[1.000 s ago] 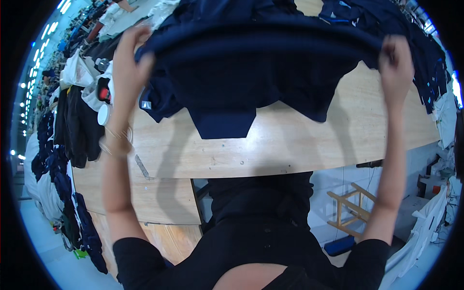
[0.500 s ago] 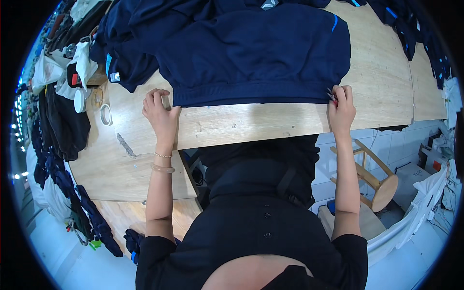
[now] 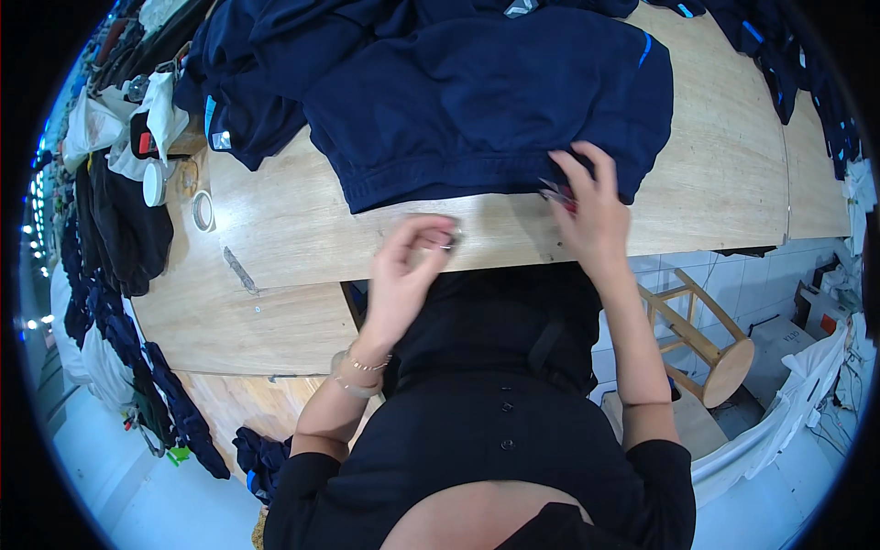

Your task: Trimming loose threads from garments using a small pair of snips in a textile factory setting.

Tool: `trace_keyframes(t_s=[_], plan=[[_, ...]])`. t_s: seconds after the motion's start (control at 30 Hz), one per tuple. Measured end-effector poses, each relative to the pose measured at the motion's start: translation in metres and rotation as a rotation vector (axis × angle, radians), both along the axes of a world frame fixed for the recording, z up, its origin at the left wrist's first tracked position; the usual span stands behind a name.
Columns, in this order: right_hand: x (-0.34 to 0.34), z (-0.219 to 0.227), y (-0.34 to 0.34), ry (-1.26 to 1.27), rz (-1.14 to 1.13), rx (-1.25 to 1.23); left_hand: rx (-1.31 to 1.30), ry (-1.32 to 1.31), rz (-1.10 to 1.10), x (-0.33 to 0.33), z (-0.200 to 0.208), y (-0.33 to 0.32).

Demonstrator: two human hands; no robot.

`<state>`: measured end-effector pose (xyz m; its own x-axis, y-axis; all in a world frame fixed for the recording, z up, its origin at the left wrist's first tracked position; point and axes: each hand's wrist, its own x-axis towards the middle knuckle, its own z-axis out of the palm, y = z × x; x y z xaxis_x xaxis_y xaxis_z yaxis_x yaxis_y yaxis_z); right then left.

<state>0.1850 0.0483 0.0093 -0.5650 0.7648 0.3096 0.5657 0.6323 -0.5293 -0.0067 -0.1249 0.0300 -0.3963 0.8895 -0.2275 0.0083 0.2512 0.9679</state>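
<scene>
Pale plywood worktable (image 3: 733, 165) fills the middle of a garment workshop, and a person in black stands at its near edge. On it lies a dark navy knitted sweater (image 3: 495, 101), spread flat with its ribbed hem toward the person; this laying out looks done, while any work at the hem looks only begun. The right hand (image 3: 591, 206) rests on the hem at the sweater's near right corner, fingers bent and pressed on the cloth beside a small reddish thing, maybe a tag or a tool, too small to tell. The left hand (image 3: 408, 266) hovers just below the hem, apart from the right one, fingers curled around a small shiny object that I cannot identify. Left of the sweater lie more navy garments in a pile (image 3: 243, 82), and farther left a roll of tape (image 3: 203, 210) and a white round container (image 3: 154, 183). Below the sweater's right side, off the table, stands a wooden stool (image 3: 706, 335) on the tiled floor.
</scene>
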Motion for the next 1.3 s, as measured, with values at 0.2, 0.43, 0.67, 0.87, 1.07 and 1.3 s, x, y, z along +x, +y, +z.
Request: trace_keyframes(t_s=[0.2, 0.43, 0.67, 0.87, 1.07, 1.3], plan=[[-0.02, -0.003, 0.006, 0.1, 0.066, 0.094, -0.056, -0.813, 0.087, 0.042, -0.022, 0.055], [-0.002, 0.027, -0.024, 0.31, 0.061, -0.023, 0.153, -1.199, 0.321, 0.039, 0.003, 0.088], [-0.007, 0.033, -0.026, 0.364, 0.057, -0.008, 0.202, -1.167, 0.32, 0.033, 0.014, 0.083], [-0.007, 0.032, -0.024, 0.354, 0.067, 0.018, 0.211, -1.115, 0.346, 0.033, 0.017, 0.082], [0.018, 0.014, 0.008, 0.275, -0.163, 0.047, 0.378, -1.235, 0.237, -0.011, 0.008, 0.069], [0.002, 0.032, 0.002, 0.302, 0.019, -0.316, 0.466, -1.341, 0.209, -0.012, 0.009, 0.063]])
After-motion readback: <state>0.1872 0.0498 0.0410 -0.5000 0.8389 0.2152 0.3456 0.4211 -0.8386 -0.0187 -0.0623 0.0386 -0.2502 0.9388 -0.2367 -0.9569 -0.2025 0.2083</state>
